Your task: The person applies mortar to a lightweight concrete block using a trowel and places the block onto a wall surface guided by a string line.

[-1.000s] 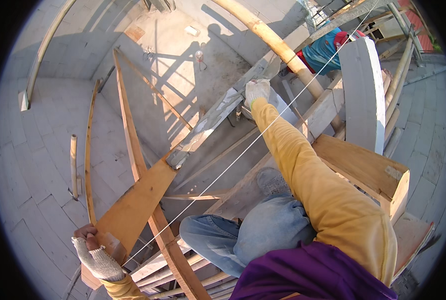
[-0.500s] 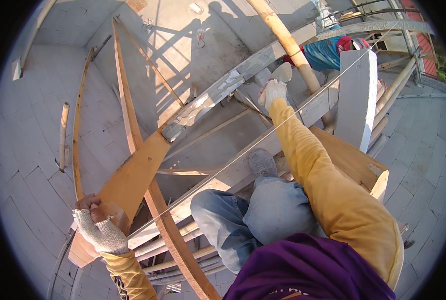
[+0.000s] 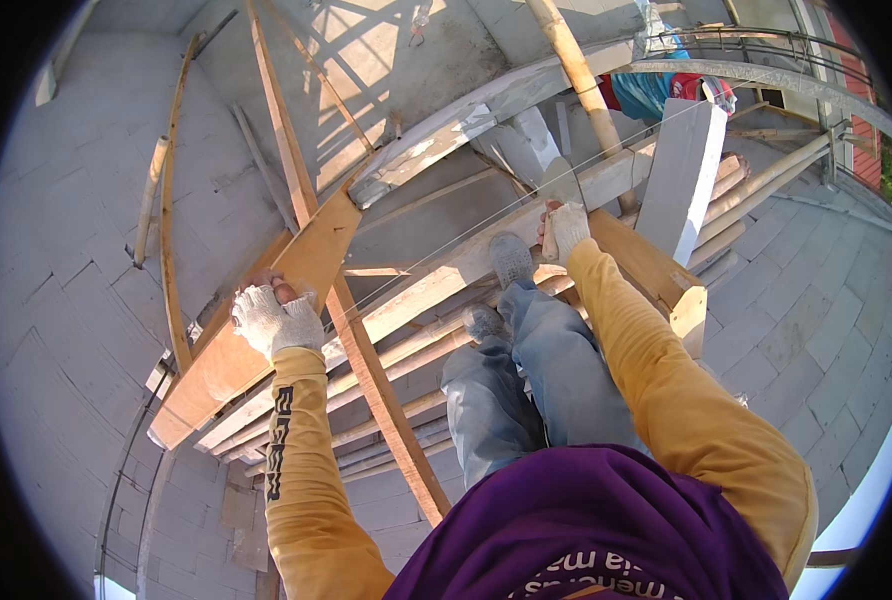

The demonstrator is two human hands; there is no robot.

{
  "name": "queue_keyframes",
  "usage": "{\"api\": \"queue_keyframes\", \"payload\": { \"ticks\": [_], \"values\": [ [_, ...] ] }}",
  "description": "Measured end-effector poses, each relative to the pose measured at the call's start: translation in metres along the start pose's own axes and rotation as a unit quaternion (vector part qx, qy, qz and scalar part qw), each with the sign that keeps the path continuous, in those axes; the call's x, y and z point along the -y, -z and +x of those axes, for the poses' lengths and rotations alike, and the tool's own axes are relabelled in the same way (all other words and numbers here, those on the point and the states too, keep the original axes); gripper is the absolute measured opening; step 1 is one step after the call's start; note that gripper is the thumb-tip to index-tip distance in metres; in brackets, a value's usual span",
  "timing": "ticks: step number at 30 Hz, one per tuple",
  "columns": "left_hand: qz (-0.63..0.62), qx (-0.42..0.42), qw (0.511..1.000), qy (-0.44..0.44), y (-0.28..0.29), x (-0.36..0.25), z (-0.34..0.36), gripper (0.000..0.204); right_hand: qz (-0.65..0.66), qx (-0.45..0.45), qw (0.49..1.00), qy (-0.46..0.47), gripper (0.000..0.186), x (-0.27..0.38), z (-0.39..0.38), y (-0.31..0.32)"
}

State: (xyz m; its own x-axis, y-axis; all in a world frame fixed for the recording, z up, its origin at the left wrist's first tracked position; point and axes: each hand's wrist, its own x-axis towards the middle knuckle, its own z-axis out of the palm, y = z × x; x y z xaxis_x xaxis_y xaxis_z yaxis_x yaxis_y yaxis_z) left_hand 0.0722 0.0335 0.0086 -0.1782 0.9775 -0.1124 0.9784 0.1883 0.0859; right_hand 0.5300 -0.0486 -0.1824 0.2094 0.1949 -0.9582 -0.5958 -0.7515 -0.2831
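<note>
Left hand (image 3: 276, 320): gloved in white knit, yellow sleeve; rests on the upper face of the wide board (image 3: 266, 310), fingers curled over its top edge, gripping it.
Right hand (image 3: 566, 232): gloved the same; closed at the near end of a pale plank (image 3: 546, 165), just above the thick beam (image 3: 656, 275); whether the fingers clamp the plank or only press on it cannot be told.
Wide board: orange-brown, tilted, running from lower left up toward the middle; crossed by a thin slat (image 3: 366, 350) that passes beside the left hand.
Thin slat: long, narrow, running from the top of the view down to the lower middle.
String (image 3: 486, 215): taut, light, stretched from near the left hand up to the right, past the right hand.
Thick beam: light wood, cut end facing the viewer, right of the legs.
Block (image 3: 686, 180): grey-white, standing upright on the beam's far part.
Pole (image 3: 576, 70): round, yellowish, slanting up behind the right hand.
Feet (image 3: 511, 260): grey shoes on the planks of a scaffold (image 3: 416, 300), jeans above them.
Walls (image 3: 66, 260): grey block masonry on the left and right, seen from above.
Far top right: someone in blue and red cloth (image 3: 656, 90), partly hidden behind rails.
</note>
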Motion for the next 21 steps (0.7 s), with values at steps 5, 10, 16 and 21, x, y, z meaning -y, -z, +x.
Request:
{"api": "queue_keyframes", "payload": {
  "ticks": [5, 10, 16, 21],
  "values": [
    [0.083, 0.024, 0.996, 0.003, 0.003, -0.003, -0.001, 0.027, -0.105, -0.032, 0.994, 0.023, 0.017, 0.023, -0.105, 0.005],
    [0.122, 0.071, 0.989, 0.036, 0.013, -0.013, 0.005, 0.024, -0.205, -0.051, 0.975, 0.076, 0.021, 0.035, -0.182, 0.017],
    [0.035, 0.007, 0.999, 0.016, -0.005, -0.001, 0.008, 0.024, -0.137, -0.035, 0.985, 0.097, 0.021, 0.029, -0.257, 0.039],
    [0.062, 0.07, 0.995, 0.042, 0.003, -0.006, -0.001, 0.03, -0.155, -0.038, 0.98, 0.117, 0.034, 0.026, -0.33, 0.057]
  ]
}}
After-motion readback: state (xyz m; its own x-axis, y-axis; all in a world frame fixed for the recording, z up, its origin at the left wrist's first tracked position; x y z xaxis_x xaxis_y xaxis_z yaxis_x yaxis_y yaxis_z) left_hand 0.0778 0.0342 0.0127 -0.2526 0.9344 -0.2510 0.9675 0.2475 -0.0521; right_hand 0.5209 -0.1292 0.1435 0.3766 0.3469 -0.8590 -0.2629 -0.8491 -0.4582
